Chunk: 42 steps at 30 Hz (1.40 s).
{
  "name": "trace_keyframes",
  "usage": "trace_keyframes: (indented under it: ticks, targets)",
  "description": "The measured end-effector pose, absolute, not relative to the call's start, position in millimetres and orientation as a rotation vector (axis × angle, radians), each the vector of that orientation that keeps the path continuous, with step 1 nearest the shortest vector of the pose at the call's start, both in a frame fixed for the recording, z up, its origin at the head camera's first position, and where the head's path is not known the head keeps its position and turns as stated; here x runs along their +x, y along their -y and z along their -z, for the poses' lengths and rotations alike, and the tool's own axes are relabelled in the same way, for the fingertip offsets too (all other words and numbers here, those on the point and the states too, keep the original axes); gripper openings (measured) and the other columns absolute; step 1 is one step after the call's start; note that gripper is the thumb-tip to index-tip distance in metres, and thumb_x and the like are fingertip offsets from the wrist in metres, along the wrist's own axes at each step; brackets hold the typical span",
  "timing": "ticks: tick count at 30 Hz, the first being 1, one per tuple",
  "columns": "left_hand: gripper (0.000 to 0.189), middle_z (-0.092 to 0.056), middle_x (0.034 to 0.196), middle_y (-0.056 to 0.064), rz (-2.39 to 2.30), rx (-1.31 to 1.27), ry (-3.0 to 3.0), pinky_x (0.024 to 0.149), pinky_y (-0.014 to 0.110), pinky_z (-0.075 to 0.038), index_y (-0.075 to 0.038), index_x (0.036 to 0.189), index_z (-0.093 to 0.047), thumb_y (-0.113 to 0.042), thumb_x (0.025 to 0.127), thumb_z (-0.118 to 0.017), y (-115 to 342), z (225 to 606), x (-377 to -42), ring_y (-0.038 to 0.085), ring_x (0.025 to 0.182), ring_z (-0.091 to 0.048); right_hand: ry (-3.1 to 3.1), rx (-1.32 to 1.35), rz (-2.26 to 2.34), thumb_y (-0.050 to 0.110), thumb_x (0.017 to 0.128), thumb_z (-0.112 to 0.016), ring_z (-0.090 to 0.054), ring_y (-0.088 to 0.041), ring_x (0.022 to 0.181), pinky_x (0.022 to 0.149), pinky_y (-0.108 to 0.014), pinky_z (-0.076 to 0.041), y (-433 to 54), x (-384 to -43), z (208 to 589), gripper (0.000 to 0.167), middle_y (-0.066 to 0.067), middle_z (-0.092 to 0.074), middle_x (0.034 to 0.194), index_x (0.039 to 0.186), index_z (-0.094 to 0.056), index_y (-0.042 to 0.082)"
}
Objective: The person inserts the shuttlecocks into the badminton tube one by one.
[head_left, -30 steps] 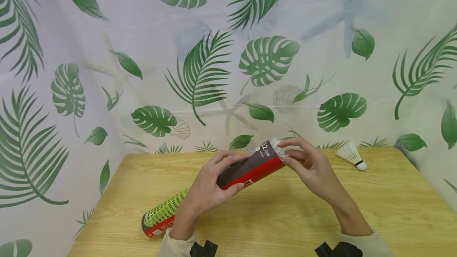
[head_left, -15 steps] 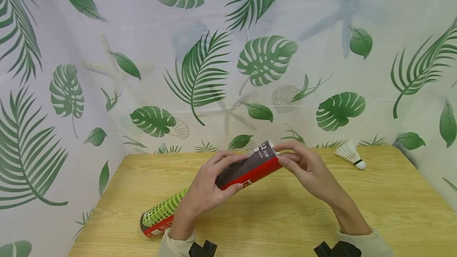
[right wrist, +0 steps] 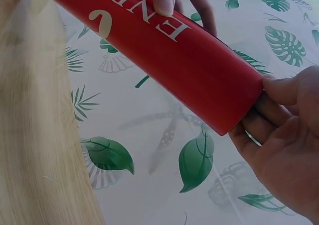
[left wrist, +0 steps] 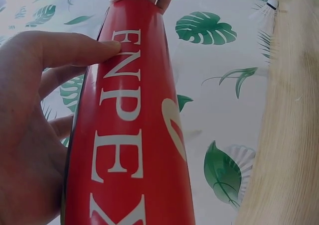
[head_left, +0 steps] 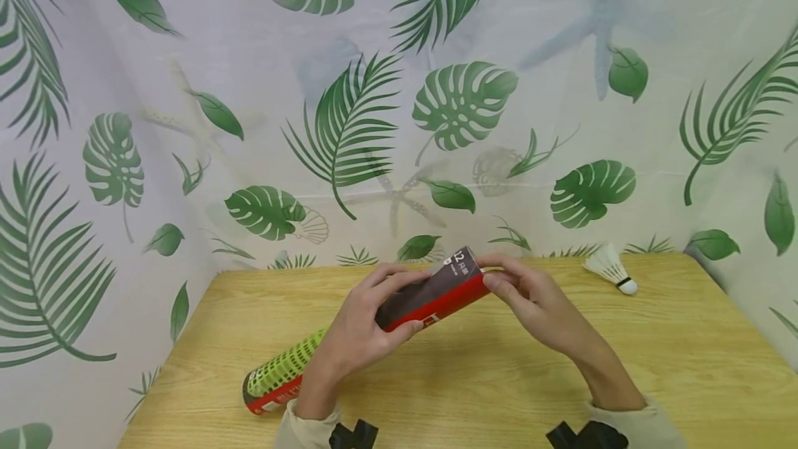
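Note:
A shuttlecock tube (head_left: 445,289), red and dark grey with a green mesh-patterned lower part, lies slanted with its far end raised off the table. My left hand (head_left: 364,321) grips it around the middle, its thumb on the red side in the left wrist view. At the raised mouth is my right hand (head_left: 530,296). In the right wrist view its thumb touches the tube's rim while the other fingers reach in at the mouth. What those fingers touch inside is hidden. A white shuttlecock (head_left: 611,269) with a black band lies farther right on the table.
The wooden table (head_left: 499,380) ends at the back against a white leaf-print cloth (head_left: 399,123). The same cloth rises along both sides. The tube's lower end sits near the table's left side.
White feathers that stuck out of the tube's mouth have gone inside, out of sight. My right hand has moved slightly left with its fingers up to the rim. The left hand holds its place.

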<state>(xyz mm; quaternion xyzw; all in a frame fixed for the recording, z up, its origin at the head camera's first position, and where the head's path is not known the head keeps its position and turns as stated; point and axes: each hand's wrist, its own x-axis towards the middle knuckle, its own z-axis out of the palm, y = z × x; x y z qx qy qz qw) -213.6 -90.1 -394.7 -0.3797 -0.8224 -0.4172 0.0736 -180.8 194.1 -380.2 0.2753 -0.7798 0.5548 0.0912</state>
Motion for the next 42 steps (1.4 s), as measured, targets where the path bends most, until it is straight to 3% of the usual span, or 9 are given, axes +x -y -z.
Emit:
trace_keyframes:
  ticks: [12,20,23,28,31,36,42]
  targets:
    - [0.063,-0.055,0.135,-0.013,1.282,-1.091,2.442,0.086,0.039,-0.053,-0.038,0.143,-0.058,-0.02,0.086,-0.079,97,393,-217,0.015,0.117,-0.055,2.251,0.677,-1.437,-0.009,0.097,-0.062,-0.065,-0.013,0.116,0.094,-0.02,-0.051,-242,-186,380,0.04,-0.014,-0.067,0.127,0.134,-0.062,0.004]
    - [0.063,-0.054,0.137,-0.011,1.285,-1.073,2.45,0.086,0.039,-0.054,-0.039,0.143,-0.057,-0.021,0.087,-0.079,99,393,-218,0.016,0.118,-0.054,2.405,0.527,-0.931,-0.005,0.089,-0.075,-0.054,0.012,0.115,0.092,-0.008,-0.041,-300,-208,405,0.044,-0.006,-0.07,0.124,0.129,-0.069,0.013]
    - [0.063,-0.054,0.137,-0.011,1.277,-1.063,2.455,0.086,0.039,-0.054,-0.04,0.143,-0.058,-0.021,0.086,-0.08,101,393,-219,0.017,0.117,-0.054,2.472,0.56,-0.725,-0.006,0.083,-0.079,-0.058,-0.001,0.119,0.091,-0.019,-0.046,-323,-221,416,0.048,-0.008,-0.07,0.125,0.126,-0.069,0.013]
    - [0.063,-0.054,0.137,-0.011,1.28,-1.062,2.465,0.086,0.038,-0.053,-0.039,0.143,-0.058,-0.022,0.086,-0.079,102,393,-220,0.017,0.116,-0.055,2.601,0.654,-0.544,-0.014,0.076,-0.078,-0.061,-0.043,0.115,0.086,-0.055,-0.049,-355,-236,431,0.048,-0.018,-0.069,0.123,0.118,-0.071,0.008]
    - [0.063,-0.054,0.136,-0.011,1.286,-1.053,2.467,0.085,0.038,-0.053,-0.04,0.142,-0.058,-0.022,0.086,-0.079,104,393,-220,0.016,0.115,-0.055,2.67,0.694,-0.509,-0.019,0.073,-0.074,-0.057,-0.052,0.117,0.088,-0.064,-0.047,-370,-244,439,0.047,-0.025,-0.065,0.125,0.113,-0.071,0.005]
    - [0.064,-0.054,0.135,-0.012,1.285,-1.059,2.457,0.084,0.037,-0.054,-0.04,0.143,-0.057,-0.021,0.086,-0.08,104,393,-221,0.015,0.114,-0.055,2.727,0.732,-0.459,-0.027,0.069,-0.067,-0.047,-0.062,0.12,0.085,-0.067,-0.048,-387,-255,449,0.05,-0.037,-0.052,0.134,0.11,-0.07,0.003]
    - [0.064,-0.054,0.136,-0.012,1.294,-1.06,2.456,0.085,0.037,-0.054,-0.04,0.143,-0.057,-0.021,0.086,-0.08,106,393,-221,0.016,0.114,-0.055,2.782,0.758,-0.442,-0.03,0.066,-0.057,-0.052,-0.059,0.116,0.073,-0.047,-0.051,-399,-264,459,0.051,-0.039,-0.051,0.133,0.103,-0.063,0.005]
